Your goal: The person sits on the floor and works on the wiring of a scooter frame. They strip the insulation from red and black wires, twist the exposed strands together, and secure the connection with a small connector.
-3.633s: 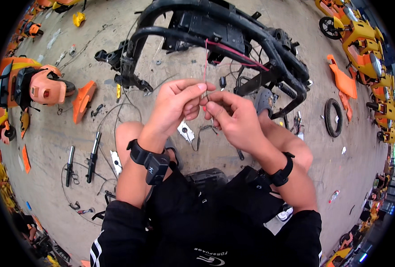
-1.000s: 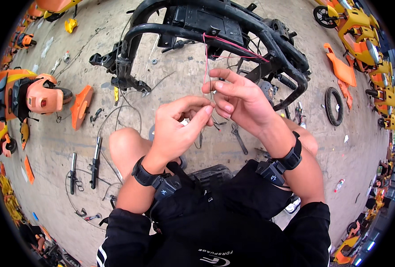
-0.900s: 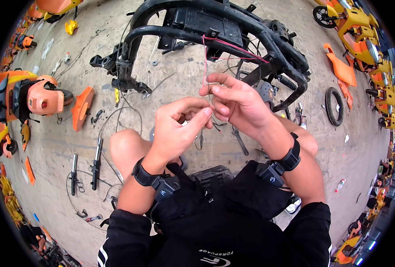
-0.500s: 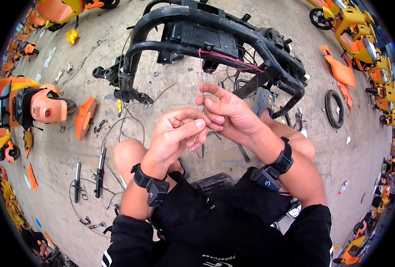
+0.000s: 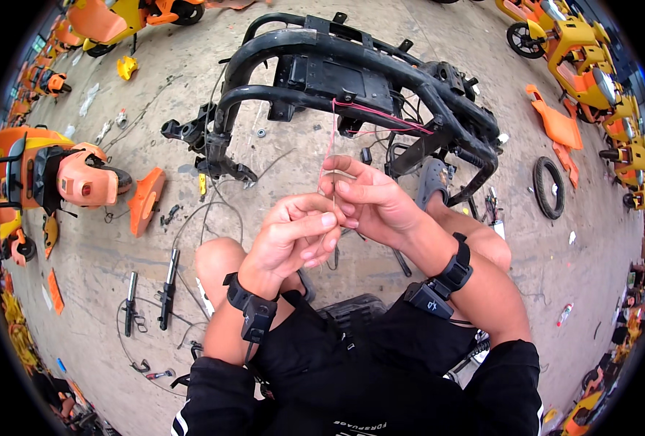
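Note:
Both my hands meet in front of the black metal scooter frame (image 5: 253, 98), fingertips nearly touching. My left hand (image 5: 287, 231) is closed in a pinch, thumb on the index finger, around the lower part of a thin pink-red wire. My right hand (image 5: 382, 202), just above and to the right, pinches the same wire. The pink wire (image 5: 333, 134) runs down from the frame's lower tube to my fingers; more of it stretches along the tube to the right. Fine strands show between and below my fingertips. The wire's very end is partly hidden by the fingers.
Two metal fork tubes, one a black-and-silver tube (image 5: 168, 287), lie among loose cables at left. Orange body panels (image 5: 146, 202) and a black tyre (image 5: 549, 187) rest on the concrete floor. Yellow-orange scooters (image 5: 90, 178) stand around. My knees flank my hands.
The view has shifted, so the frame sits slightly lower and to the right in the picture. Both hands keep their pinch on the wire, with only slight finger movement.

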